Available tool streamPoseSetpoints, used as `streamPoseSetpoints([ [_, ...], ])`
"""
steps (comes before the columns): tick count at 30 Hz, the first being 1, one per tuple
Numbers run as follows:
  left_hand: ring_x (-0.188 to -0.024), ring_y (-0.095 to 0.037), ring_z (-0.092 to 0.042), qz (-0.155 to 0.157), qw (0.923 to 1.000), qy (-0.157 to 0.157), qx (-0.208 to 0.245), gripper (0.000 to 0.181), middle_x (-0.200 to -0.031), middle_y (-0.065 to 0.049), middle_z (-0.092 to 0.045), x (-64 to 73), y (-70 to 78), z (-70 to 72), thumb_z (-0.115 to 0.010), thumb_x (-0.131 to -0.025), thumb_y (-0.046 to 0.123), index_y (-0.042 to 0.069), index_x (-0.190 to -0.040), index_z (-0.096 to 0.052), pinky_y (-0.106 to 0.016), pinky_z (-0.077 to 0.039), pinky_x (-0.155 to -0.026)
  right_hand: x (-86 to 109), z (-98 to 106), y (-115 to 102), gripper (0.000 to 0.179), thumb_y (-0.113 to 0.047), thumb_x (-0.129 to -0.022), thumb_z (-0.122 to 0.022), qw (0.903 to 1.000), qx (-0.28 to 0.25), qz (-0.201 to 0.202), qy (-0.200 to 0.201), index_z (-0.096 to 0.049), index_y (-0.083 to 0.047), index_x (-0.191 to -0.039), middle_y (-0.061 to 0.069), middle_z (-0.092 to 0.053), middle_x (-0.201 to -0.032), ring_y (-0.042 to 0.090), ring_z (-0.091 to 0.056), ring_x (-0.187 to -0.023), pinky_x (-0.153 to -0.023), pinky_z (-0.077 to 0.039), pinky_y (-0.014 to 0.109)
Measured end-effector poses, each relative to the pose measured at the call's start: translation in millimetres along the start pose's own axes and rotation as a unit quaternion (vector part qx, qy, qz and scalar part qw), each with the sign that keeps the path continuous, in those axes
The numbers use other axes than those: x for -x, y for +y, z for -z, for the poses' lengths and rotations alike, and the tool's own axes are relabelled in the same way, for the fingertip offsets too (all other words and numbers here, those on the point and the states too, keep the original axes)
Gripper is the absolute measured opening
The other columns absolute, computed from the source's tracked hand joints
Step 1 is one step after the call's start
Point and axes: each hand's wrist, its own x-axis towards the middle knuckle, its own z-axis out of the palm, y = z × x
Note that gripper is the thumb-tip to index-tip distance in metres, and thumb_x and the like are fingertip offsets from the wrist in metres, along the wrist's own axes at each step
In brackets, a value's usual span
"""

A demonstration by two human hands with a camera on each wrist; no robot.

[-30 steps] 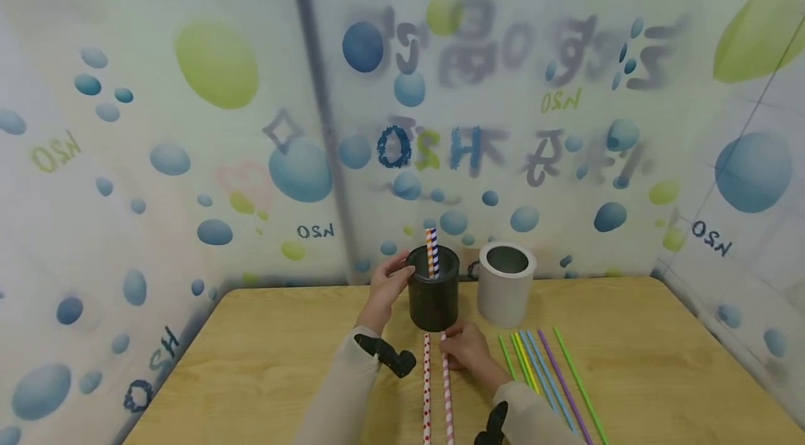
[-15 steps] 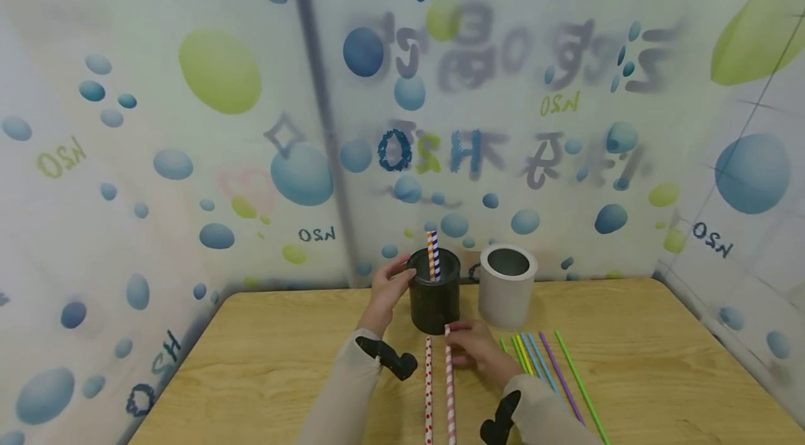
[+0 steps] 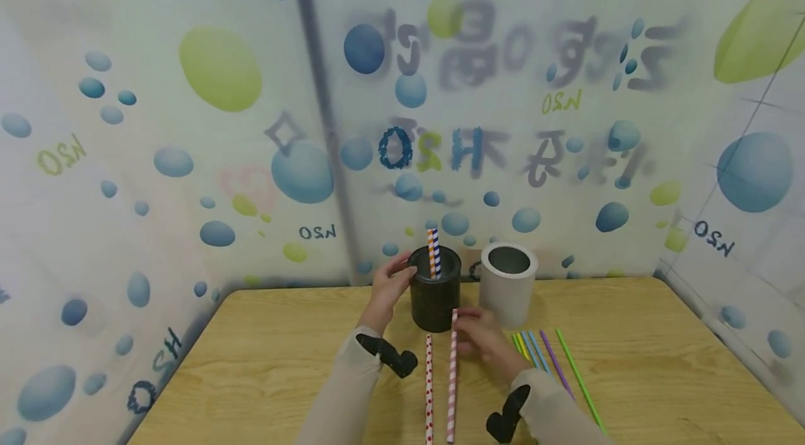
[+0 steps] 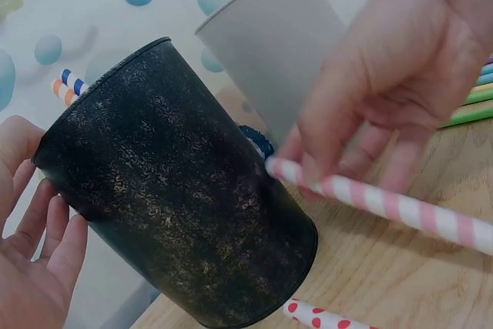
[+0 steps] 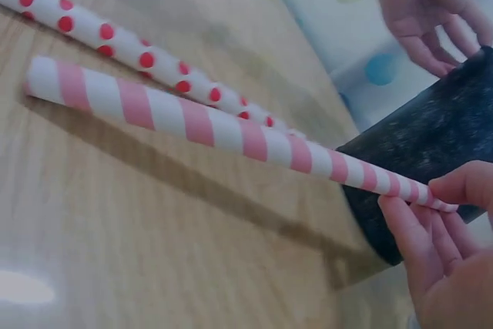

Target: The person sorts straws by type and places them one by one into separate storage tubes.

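My right hand [image 3: 487, 341] pinches a pink-and-white striped paper straw [image 3: 452, 382] near its upper end. In the right wrist view the straw [image 5: 204, 122] is raised off the table, its shadow below. Its tip is beside the lower wall of a black cup [image 3: 435, 302]. My left hand [image 3: 386, 295] holds that cup at the left of its rim, fingers bent around the side. An orange-striped straw [image 4: 63, 92] and a navy-striped straw [image 3: 436, 260] stand inside the black cup. A red-dotted paper straw [image 3: 429, 385] lies just left of the pink one.
A light grey cup [image 3: 505, 298] stands to the right of the black one. Several thin coloured straws, among them a purple one [image 3: 555, 358] and a green one [image 3: 578, 375], lie right of my right hand. A patterned curtain [image 3: 402, 117] hangs behind the wooden table [image 3: 283, 361].
My right hand has lifted the pink-striped straw off the table and moved it up and slightly right, towards the black cup. My left hand has stayed at the cup's rim.
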Motion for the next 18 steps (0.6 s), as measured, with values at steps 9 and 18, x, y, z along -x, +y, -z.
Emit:
streamPoseSetpoints([
  [9,-0.105,-0.026,-0.054,0.001,1.0000,0.008,0.001,0.037,-0.118,-0.015,-0.053,-3.7,-3.8,0.1,-0.063,-0.084,0.010,0.010,-0.121,-0.060,-0.038,-0.046,-0.089,-5.0,2,-15,0.036,0.005,-0.078,-0.057,0.9984,-0.006,0.052,0.021,-0.053,0.011,-0.113,0.014,-0.059,-0.093,0.015,-0.058,-0.074,-0.059,-0.055,0.039],
  [18,-0.104,-0.025,-0.054,-0.006,1.0000,0.007,0.001,0.038,-0.117,-0.015,-0.054,-2.9,-4.4,-1.1,-0.063,-0.084,0.010,0.010,-0.121,-0.060,-0.039,-0.046,-0.089,-4.2,6,-37,0.035,0.005,-0.077,-0.056,0.9971,-0.018,0.073,0.014,-0.053,0.011,-0.112,0.008,-0.058,-0.086,0.012,-0.056,-0.072,-0.058,-0.055,0.041],
])
